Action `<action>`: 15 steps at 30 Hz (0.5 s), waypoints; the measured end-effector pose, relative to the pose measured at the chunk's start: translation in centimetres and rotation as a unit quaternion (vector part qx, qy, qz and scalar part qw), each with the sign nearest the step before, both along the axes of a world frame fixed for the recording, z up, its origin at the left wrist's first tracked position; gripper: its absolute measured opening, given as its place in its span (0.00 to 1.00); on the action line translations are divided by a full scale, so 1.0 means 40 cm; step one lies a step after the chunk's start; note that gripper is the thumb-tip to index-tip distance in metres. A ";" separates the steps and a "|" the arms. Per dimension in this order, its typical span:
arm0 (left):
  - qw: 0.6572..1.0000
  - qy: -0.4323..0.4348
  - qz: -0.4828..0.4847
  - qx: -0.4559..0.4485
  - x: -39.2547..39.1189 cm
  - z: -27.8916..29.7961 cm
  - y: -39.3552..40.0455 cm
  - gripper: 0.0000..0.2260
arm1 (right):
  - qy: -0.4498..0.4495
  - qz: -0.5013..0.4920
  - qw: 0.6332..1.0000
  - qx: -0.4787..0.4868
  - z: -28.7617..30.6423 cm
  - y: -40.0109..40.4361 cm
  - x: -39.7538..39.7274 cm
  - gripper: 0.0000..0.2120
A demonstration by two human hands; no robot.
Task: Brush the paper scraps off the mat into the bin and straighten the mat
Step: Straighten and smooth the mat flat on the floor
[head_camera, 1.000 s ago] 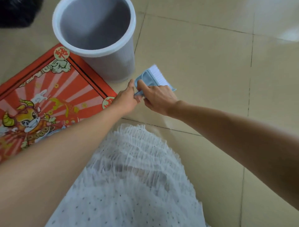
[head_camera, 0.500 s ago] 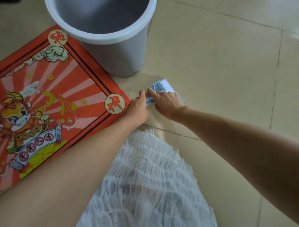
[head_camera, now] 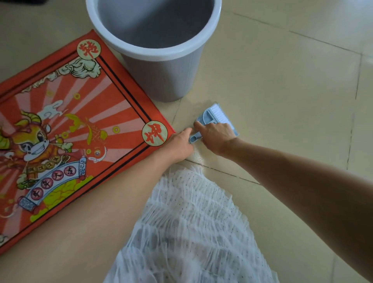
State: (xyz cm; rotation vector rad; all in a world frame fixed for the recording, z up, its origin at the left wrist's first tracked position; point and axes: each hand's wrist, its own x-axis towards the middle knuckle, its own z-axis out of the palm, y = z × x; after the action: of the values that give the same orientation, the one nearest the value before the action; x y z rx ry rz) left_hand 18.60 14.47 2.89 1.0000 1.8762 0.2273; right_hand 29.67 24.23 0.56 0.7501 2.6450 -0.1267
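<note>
A red mat [head_camera: 66, 129] with a cartoon ox print lies askew on the tiled floor at the left. No paper scraps show on it. The grey bin [head_camera: 159, 50] with a white rim stands upright at the mat's far right edge. On the floor right of the mat's near corner lies a small light-blue brush with white bristles and its dustpan [head_camera: 210, 117]. My right hand [head_camera: 217, 137] grips the set from above. My left hand [head_camera: 179, 144] holds the end of the handle, beside the mat's corner.
A white ruffled skirt [head_camera: 187, 232] fills the bottom centre. Beige floor tiles [head_camera: 282, 91] with dark grout lines spread out to the right. A dark object [head_camera: 22, 1] peeks in at the top left edge.
Both hands have lowered the brush and dustpan from beside the bin down to the floor. The camera has tilted, so more of the mat and bin shows.
</note>
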 end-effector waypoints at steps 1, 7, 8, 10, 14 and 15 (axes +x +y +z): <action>1.000 0.001 0.004 0.012 -0.004 0.009 -0.002 0.22 | 0.000 0.006 1.000 0.001 0.014 -0.002 -0.011 0.15; 0.994 0.078 0.040 0.073 -0.073 0.074 -0.020 0.15 | 0.011 -0.015 0.999 -0.037 0.112 -0.034 -0.117 0.12; 0.991 0.097 0.042 0.077 -0.092 0.089 -0.030 0.15 | 0.019 -0.029 0.998 -0.050 0.129 -0.043 -0.141 0.13; 0.987 0.127 0.051 0.085 -0.137 0.125 -0.055 0.14 | 0.036 -0.049 0.996 -0.068 0.164 -0.064 -0.190 0.14; 0.978 0.156 0.078 0.110 -0.229 0.201 -0.115 0.13 | 0.068 -0.047 0.992 -0.096 0.235 -0.110 -0.287 0.15; 0.976 0.163 0.085 0.114 -0.253 0.221 -0.133 0.12 | 0.072 -0.042 0.992 -0.097 0.256 -0.124 -0.313 0.15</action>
State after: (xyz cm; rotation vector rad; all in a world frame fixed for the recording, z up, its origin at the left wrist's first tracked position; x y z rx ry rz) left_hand 8.48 9.15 11.75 1.0815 2.2779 0.4066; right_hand 17.14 19.26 10.79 0.8135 2.6845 -0.4704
